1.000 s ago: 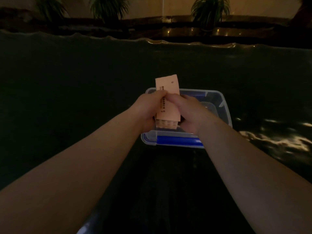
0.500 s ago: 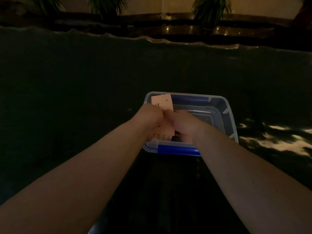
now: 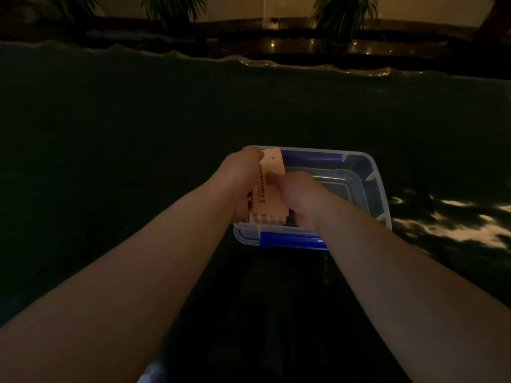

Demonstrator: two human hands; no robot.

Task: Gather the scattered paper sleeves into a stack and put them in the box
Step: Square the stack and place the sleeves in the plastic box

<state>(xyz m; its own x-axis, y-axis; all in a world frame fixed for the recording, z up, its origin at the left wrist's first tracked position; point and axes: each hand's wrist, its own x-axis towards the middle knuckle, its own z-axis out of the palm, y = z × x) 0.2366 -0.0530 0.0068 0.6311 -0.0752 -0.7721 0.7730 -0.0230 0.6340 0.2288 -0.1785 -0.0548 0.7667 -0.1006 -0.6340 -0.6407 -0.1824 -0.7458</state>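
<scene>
You hold the stack of paper sleeves inside the left part of the clear box, your left hand and right hand gripping it from either side, fingers curled round its edges. Let go unevenly and the sleeves may fan apart or tip against the wall; dim light hides the box floor.

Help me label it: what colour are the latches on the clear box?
Blue, clearest in the head view on the near latch of the box.
</scene>
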